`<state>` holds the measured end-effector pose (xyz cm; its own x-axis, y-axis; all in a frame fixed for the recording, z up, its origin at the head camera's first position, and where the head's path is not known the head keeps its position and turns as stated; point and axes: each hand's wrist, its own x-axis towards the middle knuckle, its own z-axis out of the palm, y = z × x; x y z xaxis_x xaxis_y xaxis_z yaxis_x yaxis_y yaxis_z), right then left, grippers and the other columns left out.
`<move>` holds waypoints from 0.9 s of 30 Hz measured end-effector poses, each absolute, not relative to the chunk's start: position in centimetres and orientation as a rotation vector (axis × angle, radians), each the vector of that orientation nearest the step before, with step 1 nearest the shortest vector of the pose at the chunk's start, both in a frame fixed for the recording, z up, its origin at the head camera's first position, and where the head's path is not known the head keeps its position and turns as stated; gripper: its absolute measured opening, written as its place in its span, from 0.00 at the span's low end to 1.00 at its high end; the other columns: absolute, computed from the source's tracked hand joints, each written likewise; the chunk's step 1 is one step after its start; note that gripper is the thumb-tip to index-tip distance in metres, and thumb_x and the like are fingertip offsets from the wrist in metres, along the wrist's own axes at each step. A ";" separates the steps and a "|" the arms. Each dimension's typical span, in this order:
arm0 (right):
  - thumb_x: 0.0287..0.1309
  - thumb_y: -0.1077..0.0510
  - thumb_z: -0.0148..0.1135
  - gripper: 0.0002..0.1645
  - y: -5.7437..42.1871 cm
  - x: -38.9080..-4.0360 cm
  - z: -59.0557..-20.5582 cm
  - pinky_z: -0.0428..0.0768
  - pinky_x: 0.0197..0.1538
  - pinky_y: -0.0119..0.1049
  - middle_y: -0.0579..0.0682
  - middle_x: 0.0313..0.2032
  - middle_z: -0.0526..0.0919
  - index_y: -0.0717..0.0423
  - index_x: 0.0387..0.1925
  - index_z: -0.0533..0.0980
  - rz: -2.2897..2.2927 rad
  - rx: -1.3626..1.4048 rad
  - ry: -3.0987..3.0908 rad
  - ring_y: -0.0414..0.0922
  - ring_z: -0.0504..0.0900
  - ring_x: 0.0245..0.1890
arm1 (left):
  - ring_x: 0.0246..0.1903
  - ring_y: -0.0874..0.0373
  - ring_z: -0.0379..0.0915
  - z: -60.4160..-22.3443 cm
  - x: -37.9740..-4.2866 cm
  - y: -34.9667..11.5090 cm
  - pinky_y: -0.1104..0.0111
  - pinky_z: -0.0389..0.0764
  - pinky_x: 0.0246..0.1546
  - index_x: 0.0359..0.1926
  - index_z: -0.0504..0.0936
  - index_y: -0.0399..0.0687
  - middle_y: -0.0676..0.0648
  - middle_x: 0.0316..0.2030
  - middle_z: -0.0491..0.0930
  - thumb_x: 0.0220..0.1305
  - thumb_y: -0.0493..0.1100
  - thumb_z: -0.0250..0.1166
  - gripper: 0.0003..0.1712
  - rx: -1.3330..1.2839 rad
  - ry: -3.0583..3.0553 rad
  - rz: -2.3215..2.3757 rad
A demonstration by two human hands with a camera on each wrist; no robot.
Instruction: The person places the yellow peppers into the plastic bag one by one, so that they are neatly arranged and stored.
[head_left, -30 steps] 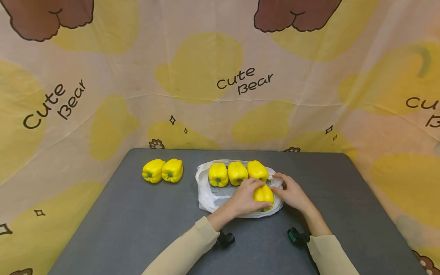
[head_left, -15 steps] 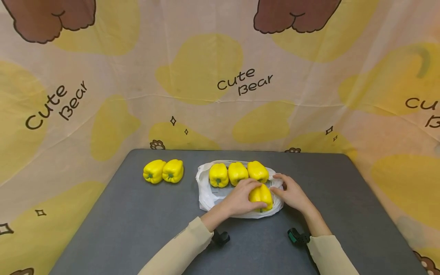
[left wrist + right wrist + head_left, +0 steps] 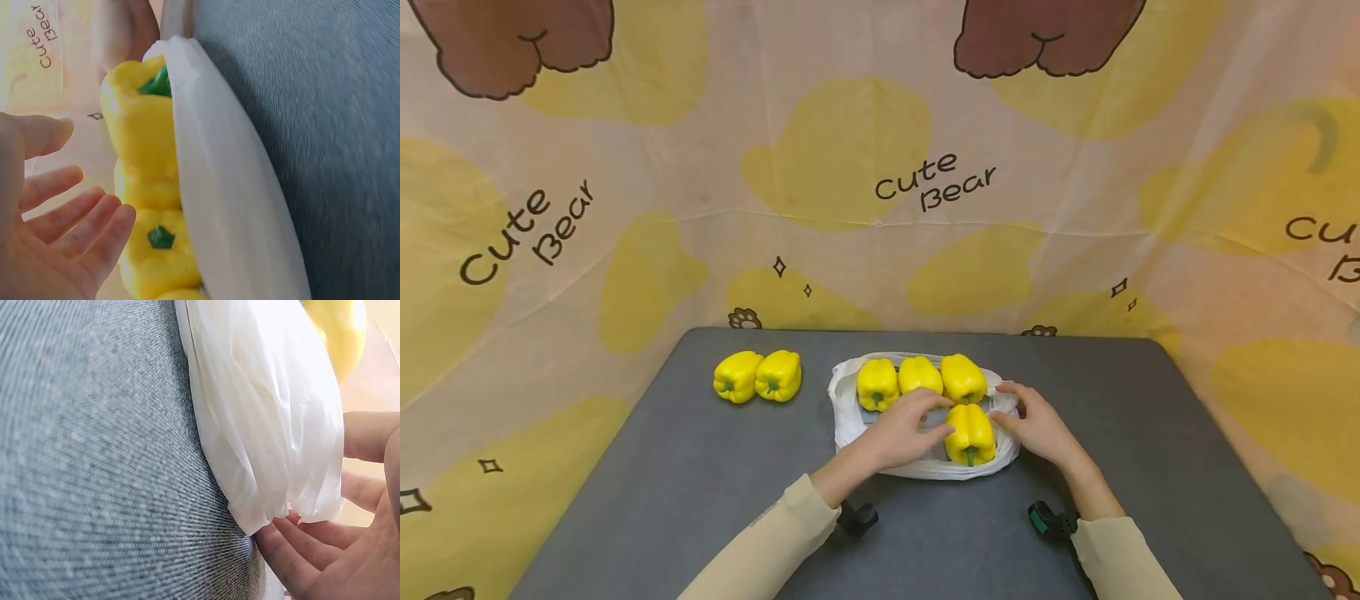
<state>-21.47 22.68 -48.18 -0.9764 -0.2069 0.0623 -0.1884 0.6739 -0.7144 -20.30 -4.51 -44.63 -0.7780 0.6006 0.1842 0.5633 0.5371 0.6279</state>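
A yellow bell pepper (image 3: 971,433) sits at the front right inside an open white plastic bag (image 3: 850,429), its green stem toward the front. Behind it in the bag, three more yellow bell peppers (image 3: 877,383) form a row. My left hand (image 3: 901,429) hovers over the bag just left of the front pepper, fingers spread and holding nothing. In the left wrist view that hand (image 3: 69,231) is apart from the peppers. At the bag's right end, my right hand (image 3: 1036,421) holds the rim, thumb on the inner side and fingers along the outside.
Two yellow bell peppers (image 3: 757,377) lie side by side at the back left of the dark grey table (image 3: 700,500). A printed cloth (image 3: 820,167) hangs behind the table's far edge. Black wrist straps (image 3: 1052,518) are worn at both wrists.
My left hand has shifted the front pepper slightly left, let go of it and drawn back to the left. My right hand has stayed at the bag's right end.
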 end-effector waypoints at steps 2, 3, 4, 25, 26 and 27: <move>0.67 0.49 0.65 0.34 22.7 -21.4 -48.2 0.76 0.57 0.60 0.68 0.64 0.72 0.65 0.66 0.70 -1.211 -0.332 2.853 0.59 0.75 0.52 | 0.54 0.49 0.76 -44.4 -20.3 -5.0 0.67 0.81 0.52 0.62 0.79 0.40 0.44 0.57 0.79 0.72 0.51 0.64 0.25 1.018 2.685 1.113; 0.67 0.49 0.65 0.34 22.7 -21.4 -48.1 0.75 0.58 0.60 0.68 0.64 0.71 0.65 0.66 0.70 -1.209 -0.330 2.854 0.59 0.75 0.52 | 0.53 0.48 0.77 -44.3 -20.2 -5.3 0.66 0.81 0.52 0.62 0.79 0.40 0.43 0.57 0.79 0.72 0.50 0.64 0.24 1.011 2.682 1.122; 0.67 0.49 0.65 0.34 22.7 -21.4 -48.1 0.75 0.58 0.60 0.69 0.64 0.71 0.65 0.66 0.70 -1.208 -0.328 2.855 0.59 0.75 0.52 | 0.53 0.47 0.77 -44.3 -20.2 -5.6 0.66 0.82 0.52 0.61 0.79 0.40 0.43 0.57 0.79 0.72 0.50 0.64 0.24 1.008 2.682 1.131; 0.67 0.49 0.64 0.34 22.7 -21.4 -48.1 0.74 0.60 0.61 0.68 0.66 0.71 0.64 0.66 0.70 -1.219 -0.317 2.847 0.61 0.74 0.55 | 0.48 0.45 0.80 -42.9 -20.5 -12.7 0.53 0.84 0.48 0.56 0.82 0.35 0.39 0.52 0.82 0.69 0.44 0.68 0.20 0.911 2.828 1.235; 0.67 0.49 0.64 0.34 22.7 -21.4 -48.1 0.74 0.59 0.60 0.67 0.66 0.71 0.64 0.66 0.70 -1.217 -0.317 2.848 0.60 0.74 0.54 | 0.47 0.47 0.80 -42.9 -20.6 -13.1 0.55 0.85 0.48 0.55 0.82 0.35 0.40 0.51 0.83 0.69 0.44 0.68 0.20 0.907 2.839 1.228; 0.67 0.49 0.65 0.34 22.7 -21.4 -48.1 0.74 0.59 0.59 0.67 0.65 0.71 0.64 0.66 0.71 -1.215 -0.316 2.849 0.59 0.74 0.54 | 0.47 0.48 0.80 -42.8 -20.6 -13.6 0.56 0.85 0.47 0.55 0.82 0.35 0.40 0.50 0.83 0.69 0.44 0.68 0.20 0.901 2.854 1.220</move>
